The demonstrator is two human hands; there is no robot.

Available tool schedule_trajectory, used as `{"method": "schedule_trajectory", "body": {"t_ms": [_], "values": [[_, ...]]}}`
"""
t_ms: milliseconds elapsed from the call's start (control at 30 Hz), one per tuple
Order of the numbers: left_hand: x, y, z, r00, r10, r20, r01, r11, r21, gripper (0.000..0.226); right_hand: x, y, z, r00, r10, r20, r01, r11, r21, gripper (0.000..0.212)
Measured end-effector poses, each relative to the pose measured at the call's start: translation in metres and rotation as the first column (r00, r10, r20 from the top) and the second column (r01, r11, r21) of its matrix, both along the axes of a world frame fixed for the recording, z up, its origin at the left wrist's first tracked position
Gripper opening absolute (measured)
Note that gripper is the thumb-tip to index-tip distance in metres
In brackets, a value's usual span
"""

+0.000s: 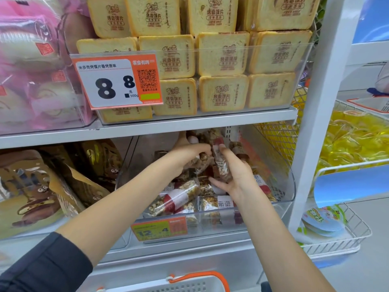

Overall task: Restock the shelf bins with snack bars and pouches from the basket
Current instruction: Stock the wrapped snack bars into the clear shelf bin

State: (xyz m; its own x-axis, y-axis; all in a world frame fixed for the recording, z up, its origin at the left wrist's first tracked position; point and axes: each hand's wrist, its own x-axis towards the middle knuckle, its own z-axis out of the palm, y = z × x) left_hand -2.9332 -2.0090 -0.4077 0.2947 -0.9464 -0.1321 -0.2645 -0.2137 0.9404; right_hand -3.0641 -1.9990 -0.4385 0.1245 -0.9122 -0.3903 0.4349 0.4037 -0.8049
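Both hands reach into the clear plastic bin (290,186): my left hand (189,157), at ten o'clock inside it, curls round a crinkly nut bar (199,162). My right hand (233,175) pinches another lumpy bar (221,163) upright at center, the white slotted basket (189,286) at six o'clock.

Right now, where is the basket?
In the head view the basket sits at the bottom edge, centre, below the clear snack bar bin that both hands reach into.
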Motion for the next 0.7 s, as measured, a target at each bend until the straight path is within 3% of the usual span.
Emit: {"method": "schedule_trajectory", "body": {"t_ms": [33, 100, 200, 267, 333, 433, 567, 633, 700], "values": [[-0.001, 0.001, -0.004, 0.999, -0.048, -0.020, 0.048, 0.999, -0.020, 0.091, -0.003, 0.000, 0.001, 0.995, 0.031, -0.094, -0.031, 1.000, 0.005, 0.072], [-0.007, 0.004, -0.011, 0.988, -0.152, -0.038, 0.150, 0.988, -0.049, 0.097, -0.007, 0.001, 0.004, 0.967, 0.072, -0.245, -0.077, 0.997, -0.011, 0.097], [-0.017, 0.010, -0.011, 0.936, -0.224, -0.273, 0.219, 0.974, -0.051, 0.066, -0.009, 0.003, 0.008, 0.908, 0.085, -0.409, -0.116, 0.992, -0.052, 0.116], [-0.019, 0.012, -0.009, 0.895, -0.266, -0.357, 0.256, 0.964, -0.075, 0.027, -0.012, 0.003, 0.009, 0.936, 0.105, -0.335, -0.131, 0.990, -0.055, 0.095], [-0.019, 0.017, -0.006, 0.860, -0.345, -0.376, 0.329, 0.938, -0.109, 0.028, -0.016, 0.002, 0.009, 0.983, 0.147, -0.110, -0.151, 0.988, -0.026, 0.062], [-0.013, 0.020, -0.007, 0.844, -0.438, -0.308, 0.423, 0.898, -0.120, 0.041, -0.017, 0.004, 0.011, 0.970, 0.192, 0.152, -0.193, 0.981, -0.012, 0.042], [0.000, 0.019, -0.003, 0.874, -0.456, -0.170, 0.453, 0.890, -0.061, 0.051, -0.010, 0.005, 0.012, 0.954, 0.134, 0.269, -0.148, 0.988, 0.033, 0.025], [0.012, 0.022, 0.004, 0.893, -0.450, -0.029, 0.451, 0.892, 0.026, 0.051, -0.010, 0.002, 0.010, 0.961, 0.100, 0.257, -0.120, 0.991, 0.065, 0.026], [0.028, 0.026, 0.011, 0.887, -0.422, 0.186, 0.405, 0.906, 0.124, 0.044, -0.013, -0.004, 0.009, 0.996, 0.038, 0.081, -0.042, 0.998, 0.053, 0.032]]}}
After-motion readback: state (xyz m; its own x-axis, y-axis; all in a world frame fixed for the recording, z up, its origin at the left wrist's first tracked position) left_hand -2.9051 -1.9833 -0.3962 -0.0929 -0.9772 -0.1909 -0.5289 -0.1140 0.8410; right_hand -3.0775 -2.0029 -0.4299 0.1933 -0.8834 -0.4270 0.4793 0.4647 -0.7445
